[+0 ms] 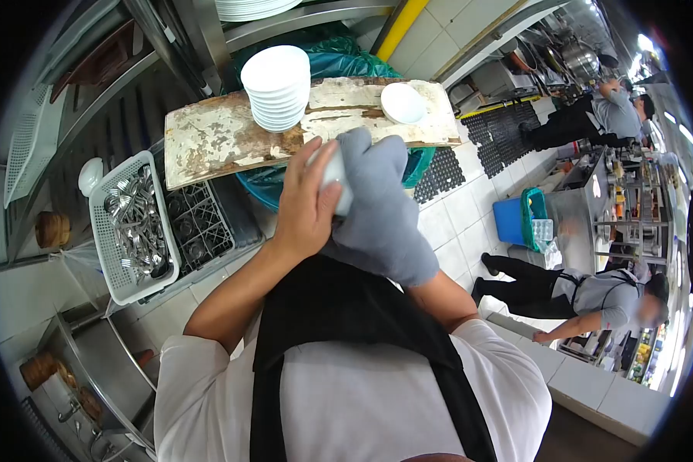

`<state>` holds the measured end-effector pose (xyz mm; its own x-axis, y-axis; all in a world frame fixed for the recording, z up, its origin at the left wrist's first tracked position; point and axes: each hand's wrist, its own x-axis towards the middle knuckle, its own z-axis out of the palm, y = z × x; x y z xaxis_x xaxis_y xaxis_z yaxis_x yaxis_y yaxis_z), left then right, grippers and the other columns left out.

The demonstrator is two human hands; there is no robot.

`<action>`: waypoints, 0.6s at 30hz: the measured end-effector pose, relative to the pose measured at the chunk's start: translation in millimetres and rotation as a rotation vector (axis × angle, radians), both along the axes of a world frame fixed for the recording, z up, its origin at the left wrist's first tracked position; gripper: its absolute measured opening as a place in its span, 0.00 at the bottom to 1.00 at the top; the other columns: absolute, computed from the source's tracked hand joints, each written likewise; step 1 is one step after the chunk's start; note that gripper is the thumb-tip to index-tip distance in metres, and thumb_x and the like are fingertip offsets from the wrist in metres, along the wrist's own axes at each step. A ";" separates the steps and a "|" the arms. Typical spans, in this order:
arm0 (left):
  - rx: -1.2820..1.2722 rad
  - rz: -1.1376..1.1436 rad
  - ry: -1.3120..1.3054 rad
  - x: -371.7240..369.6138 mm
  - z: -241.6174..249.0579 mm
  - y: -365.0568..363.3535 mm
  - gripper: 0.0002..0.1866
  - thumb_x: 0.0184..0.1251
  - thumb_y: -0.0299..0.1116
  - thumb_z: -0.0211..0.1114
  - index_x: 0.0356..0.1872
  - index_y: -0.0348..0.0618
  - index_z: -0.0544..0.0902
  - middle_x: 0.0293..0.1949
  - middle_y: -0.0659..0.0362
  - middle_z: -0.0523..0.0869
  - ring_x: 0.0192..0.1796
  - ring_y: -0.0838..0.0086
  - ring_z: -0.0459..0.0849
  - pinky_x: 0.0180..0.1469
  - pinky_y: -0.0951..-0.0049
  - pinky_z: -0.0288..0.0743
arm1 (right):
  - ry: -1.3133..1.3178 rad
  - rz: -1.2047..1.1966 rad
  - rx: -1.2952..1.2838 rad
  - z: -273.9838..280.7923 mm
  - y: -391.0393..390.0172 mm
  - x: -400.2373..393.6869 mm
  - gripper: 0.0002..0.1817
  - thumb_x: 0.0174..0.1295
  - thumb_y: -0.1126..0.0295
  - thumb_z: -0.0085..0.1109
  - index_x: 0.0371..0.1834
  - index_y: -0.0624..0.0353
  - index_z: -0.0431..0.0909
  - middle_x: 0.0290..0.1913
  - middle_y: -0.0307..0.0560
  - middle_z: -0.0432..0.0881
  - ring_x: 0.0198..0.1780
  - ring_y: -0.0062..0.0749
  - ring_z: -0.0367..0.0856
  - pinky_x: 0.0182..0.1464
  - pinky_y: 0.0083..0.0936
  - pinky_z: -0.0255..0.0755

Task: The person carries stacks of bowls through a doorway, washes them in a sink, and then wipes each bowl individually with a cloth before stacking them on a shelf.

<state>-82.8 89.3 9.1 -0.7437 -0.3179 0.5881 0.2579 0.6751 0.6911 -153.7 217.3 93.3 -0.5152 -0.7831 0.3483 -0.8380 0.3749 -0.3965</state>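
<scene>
My left hand (302,202) grips a small white bowl (333,179), its fingers bent round the outside. Against the bowl's other side is a grey cloth (396,219), draped over my right hand so that the fingers are hidden; the hand grasps the cloth from inside. Just beyond both hands lies a worn wooden board (208,135) with peeling paint. On it stands a stack of white bowls (279,88), and farther right rests another small stack of white bowls (403,103).
At left, a white plastic basket (102,223) full of metal cutlery (136,219) sits beside a dark rack (200,219) with glasses. Green plastic (339,58) bunches behind the board. White plates (254,8) are stacked above. Two people work at right, near a blue bin (510,221).
</scene>
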 end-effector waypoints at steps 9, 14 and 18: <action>1.773 -0.232 -0.477 -28.8 29.8 11.2 0.32 0.80 0.57 0.39 0.68 0.41 0.68 0.57 0.53 0.80 0.54 0.65 0.83 0.52 0.63 0.82 | 0.036 -0.035 -0.018 -16.2 38.6 -12.6 0.26 0.42 0.64 0.70 0.44 0.60 0.70 0.34 0.52 0.72 0.37 0.46 0.71 0.42 0.38 0.70; 1.256 -0.238 -0.596 -32.6 30.7 14.8 0.32 0.78 0.50 0.52 0.73 0.39 0.61 0.66 0.47 0.72 0.56 0.65 0.82 0.56 0.64 0.78 | -0.061 -0.151 -0.176 -4.8 56.7 -61.5 0.21 0.46 0.65 0.67 0.41 0.60 0.71 0.32 0.51 0.72 0.34 0.43 0.71 0.40 0.37 0.70; 0.502 0.035 -0.319 -28.9 38.3 -14.7 0.24 0.69 0.30 0.66 0.64 0.41 0.74 0.55 0.51 0.81 0.53 0.75 0.81 0.54 0.75 0.74 | -0.001 -0.229 -0.264 -5.0 42.7 -117.9 0.17 0.49 0.65 0.65 0.39 0.61 0.72 0.30 0.50 0.72 0.32 0.41 0.70 0.38 0.36 0.70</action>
